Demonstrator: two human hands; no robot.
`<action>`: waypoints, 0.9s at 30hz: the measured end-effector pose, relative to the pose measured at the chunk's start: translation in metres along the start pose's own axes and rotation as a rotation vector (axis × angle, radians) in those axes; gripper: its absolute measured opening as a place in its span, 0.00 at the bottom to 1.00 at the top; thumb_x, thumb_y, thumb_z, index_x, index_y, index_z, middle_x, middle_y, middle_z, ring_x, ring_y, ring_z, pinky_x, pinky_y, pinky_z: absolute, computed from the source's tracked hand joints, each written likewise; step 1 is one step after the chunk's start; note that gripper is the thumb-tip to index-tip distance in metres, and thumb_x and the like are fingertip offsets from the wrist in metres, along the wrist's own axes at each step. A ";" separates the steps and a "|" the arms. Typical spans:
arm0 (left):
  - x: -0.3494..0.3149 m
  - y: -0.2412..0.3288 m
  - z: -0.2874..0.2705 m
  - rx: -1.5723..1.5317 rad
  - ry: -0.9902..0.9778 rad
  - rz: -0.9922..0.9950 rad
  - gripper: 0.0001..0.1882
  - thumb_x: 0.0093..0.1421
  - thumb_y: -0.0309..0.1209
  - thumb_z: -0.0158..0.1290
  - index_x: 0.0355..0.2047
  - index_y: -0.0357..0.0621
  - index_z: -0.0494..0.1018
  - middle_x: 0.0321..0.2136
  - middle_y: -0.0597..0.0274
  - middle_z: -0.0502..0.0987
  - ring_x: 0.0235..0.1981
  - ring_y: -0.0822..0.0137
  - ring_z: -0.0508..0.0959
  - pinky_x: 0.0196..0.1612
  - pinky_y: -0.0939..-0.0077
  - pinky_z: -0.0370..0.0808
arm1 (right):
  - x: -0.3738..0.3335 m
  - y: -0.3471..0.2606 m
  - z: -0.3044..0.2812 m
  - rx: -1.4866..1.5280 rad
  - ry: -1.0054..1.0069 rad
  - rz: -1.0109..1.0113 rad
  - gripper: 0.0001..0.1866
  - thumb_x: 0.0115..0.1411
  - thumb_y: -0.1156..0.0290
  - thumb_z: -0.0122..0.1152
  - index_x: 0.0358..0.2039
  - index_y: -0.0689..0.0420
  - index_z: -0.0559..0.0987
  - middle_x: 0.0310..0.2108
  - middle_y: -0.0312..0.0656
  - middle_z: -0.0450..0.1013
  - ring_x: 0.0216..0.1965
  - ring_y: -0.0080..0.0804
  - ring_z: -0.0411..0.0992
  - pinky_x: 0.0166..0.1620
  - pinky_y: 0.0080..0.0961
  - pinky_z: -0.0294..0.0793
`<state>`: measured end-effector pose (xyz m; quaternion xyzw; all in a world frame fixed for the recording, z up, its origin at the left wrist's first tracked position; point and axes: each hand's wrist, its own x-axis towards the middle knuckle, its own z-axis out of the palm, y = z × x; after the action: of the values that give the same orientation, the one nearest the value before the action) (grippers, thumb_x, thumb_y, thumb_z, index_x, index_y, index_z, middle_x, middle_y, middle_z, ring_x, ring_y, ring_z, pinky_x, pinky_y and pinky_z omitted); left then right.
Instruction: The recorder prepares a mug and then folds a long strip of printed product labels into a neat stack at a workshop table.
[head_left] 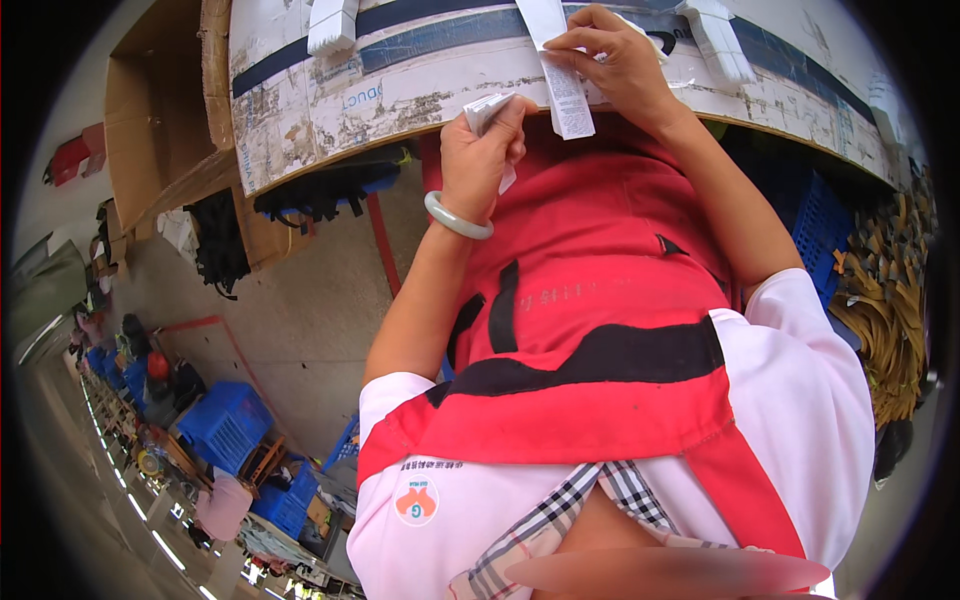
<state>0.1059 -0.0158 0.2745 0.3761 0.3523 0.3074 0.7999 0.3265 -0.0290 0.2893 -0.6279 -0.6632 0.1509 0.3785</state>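
Note:
A small wad of folded white labels (487, 108) is gripped between the thumb and fingers of my left hand (478, 160), just in front of the table's near edge. My right hand (622, 68) pinches a long white printed label strip (567, 105) from its right side. The strip runs from the far edge of the view across the tabletop, and its lower end hangs over the near edge. A gap separates the strip from my left hand.
The worn, cardboard-covered table (420, 100) carries a white label stack (332, 25) at left and another label bundle (718, 45) at right. Beside it at left stands an open cardboard box (160, 130). A blue crate (822, 230) and brown strips (885, 310) lie right.

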 end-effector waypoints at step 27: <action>-0.016 0.010 0.005 -0.014 -0.087 -0.112 0.24 0.65 0.51 0.51 0.37 0.38 0.77 0.26 0.67 0.77 0.20 0.81 0.67 0.22 0.85 0.63 | -0.019 -0.062 -0.027 0.971 -0.628 0.428 0.08 0.61 0.69 0.63 0.34 0.61 0.81 0.25 0.35 0.74 0.25 0.17 0.69 0.30 0.14 0.68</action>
<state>0.0991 -0.0243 0.2902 0.3632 0.3358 0.2479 0.8330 0.2998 -0.0644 0.3432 -0.4287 -0.4577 0.6859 0.3691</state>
